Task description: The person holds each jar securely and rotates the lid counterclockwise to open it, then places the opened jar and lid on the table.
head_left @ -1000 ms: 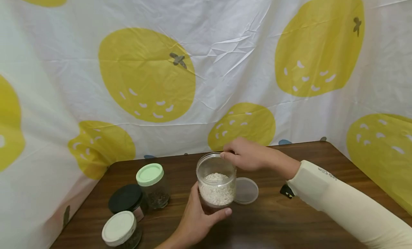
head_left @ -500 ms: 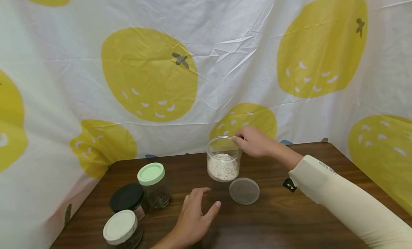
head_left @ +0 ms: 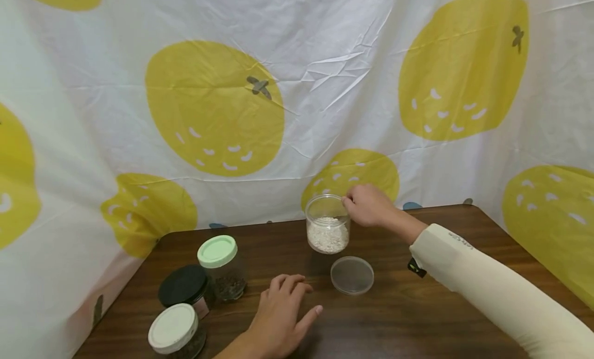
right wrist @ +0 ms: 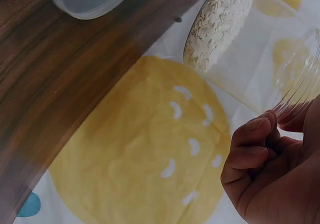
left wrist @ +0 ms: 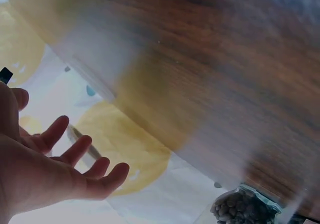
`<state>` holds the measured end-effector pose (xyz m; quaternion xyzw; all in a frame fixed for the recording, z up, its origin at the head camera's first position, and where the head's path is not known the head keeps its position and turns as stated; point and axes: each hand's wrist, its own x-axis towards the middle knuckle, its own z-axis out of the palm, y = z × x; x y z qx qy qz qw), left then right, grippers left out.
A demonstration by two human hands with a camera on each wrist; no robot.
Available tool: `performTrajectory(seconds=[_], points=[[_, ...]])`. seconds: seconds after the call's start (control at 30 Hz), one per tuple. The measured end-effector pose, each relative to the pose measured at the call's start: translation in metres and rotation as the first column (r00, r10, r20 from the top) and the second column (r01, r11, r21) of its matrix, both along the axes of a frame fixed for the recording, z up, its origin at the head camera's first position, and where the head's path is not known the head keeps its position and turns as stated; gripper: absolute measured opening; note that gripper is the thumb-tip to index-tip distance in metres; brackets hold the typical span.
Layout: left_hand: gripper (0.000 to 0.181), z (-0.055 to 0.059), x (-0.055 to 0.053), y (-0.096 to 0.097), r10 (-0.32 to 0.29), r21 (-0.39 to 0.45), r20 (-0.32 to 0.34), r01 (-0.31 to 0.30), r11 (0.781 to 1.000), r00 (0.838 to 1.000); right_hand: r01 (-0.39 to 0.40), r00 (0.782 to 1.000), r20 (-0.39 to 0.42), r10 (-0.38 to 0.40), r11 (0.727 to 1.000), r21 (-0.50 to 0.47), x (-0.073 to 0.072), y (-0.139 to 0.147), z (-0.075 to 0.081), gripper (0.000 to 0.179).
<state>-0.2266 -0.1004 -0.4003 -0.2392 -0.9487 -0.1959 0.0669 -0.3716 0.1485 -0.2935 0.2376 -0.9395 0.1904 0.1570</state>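
My right hand [head_left: 371,207] pinches the rim of an open clear jar [head_left: 327,210] partly filled with pale oat flakes [head_left: 328,235]. Upright in the head view, the jar hangs close over the far part of the table. In the right wrist view, the curled fingers [right wrist: 252,141] sit at the threaded rim, and oats [right wrist: 220,26] lie in the jar's bottom. A round clear lid [head_left: 352,275] lies flat on the table in front of the jar. My left hand [head_left: 280,315] holds nothing; its fingers are spread and loosely bent, left of the lid.
On the left stand three closed jars: one with a mint-green lid [head_left: 217,251] and dark contents, one with a black lid [head_left: 183,286], one with a white lid [head_left: 172,328]. Behind the brown wooden table [head_left: 417,307] hangs a white curtain [head_left: 325,116] with yellow fruit prints.
My left hand has let go of the oat jar and drawn back slightly. My right hand has carried the jar away to the back and a little right, uncovering the lid.
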Motion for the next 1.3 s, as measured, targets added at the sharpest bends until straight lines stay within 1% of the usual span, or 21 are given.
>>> performTrajectory(seconds=[0.13,0.23,0.3,0.43,0.53,0.63,0.93,1.17,1.3], points=[[0.047,-0.001,0.000,0.000,-0.026,-0.038,-0.003,0.026,0.999,1.000,0.042,0.999,-0.010,-0.042,0.999,0.015,-0.005,-0.001,-0.007,0.045],[0.051,-0.001,0.000,0.000,-0.056,-0.057,-0.012,0.055,0.997,0.998,0.068,0.998,0.005,-0.068,0.997,0.034,-0.008,0.000,-0.011,0.045],[0.055,0.000,-0.001,0.000,-0.078,-0.081,-0.006,0.077,0.994,0.997,0.084,0.996,0.021,-0.085,0.995,0.054,-0.011,0.001,-0.014,0.045],[0.060,0.001,-0.002,-0.002,-0.114,-0.137,0.027,0.117,0.984,0.993,0.109,0.992,0.047,-0.113,0.990,0.091,-0.020,0.004,-0.020,0.045],[0.061,0.001,-0.002,-0.004,-0.125,-0.174,0.056,0.133,0.976,0.991,0.133,0.988,0.059,-0.140,0.986,0.104,-0.027,0.007,-0.023,0.044],[0.063,0.001,-0.002,-0.006,-0.133,-0.191,0.071,0.145,0.971,0.988,0.154,0.986,0.054,-0.160,0.982,0.110,-0.032,0.010,-0.027,0.043],[0.063,0.004,-0.002,-0.008,-0.147,-0.190,0.071,0.158,0.969,0.987,0.188,0.980,0.038,-0.195,0.973,0.135,-0.038,0.013,-0.035,0.041],[0.063,0.003,-0.003,-0.006,-0.152,-0.181,0.074,0.163,0.970,0.986,0.220,0.966,0.101,-0.237,0.963,0.153,-0.044,0.015,-0.039,0.041],[0.063,0.001,-0.003,-0.006,-0.143,-0.178,0.077,0.155,0.972,0.987,0.236,0.960,0.113,-0.254,0.960,0.151,-0.044,0.015,-0.041,0.038]])
